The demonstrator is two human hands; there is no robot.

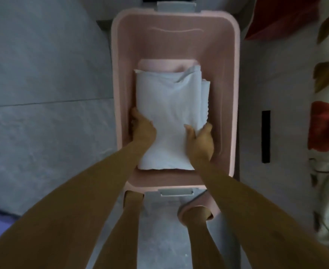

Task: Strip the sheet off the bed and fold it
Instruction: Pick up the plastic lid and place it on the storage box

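A folded white sheet (169, 113) lies inside a pink plastic tub (231, 94) on the floor, on top of a folded pink cloth (156, 66). My left hand (142, 127) grips the sheet's left edge, its fingers tucked down beside and under the bundle. On the right edge my right hand (200, 136) holds the sheet, thumb on top and fingers curled round the side. Both arms reach down into the tub from the near side.
Grey tiled floor (43, 94) lies left of the tub. A bed with a floral cover (328, 123) and a red pillow (282, 18) stands at the right, its white side panel (272, 94) close to the tub. My feet in pink slippers (208, 204) stand just before the tub.
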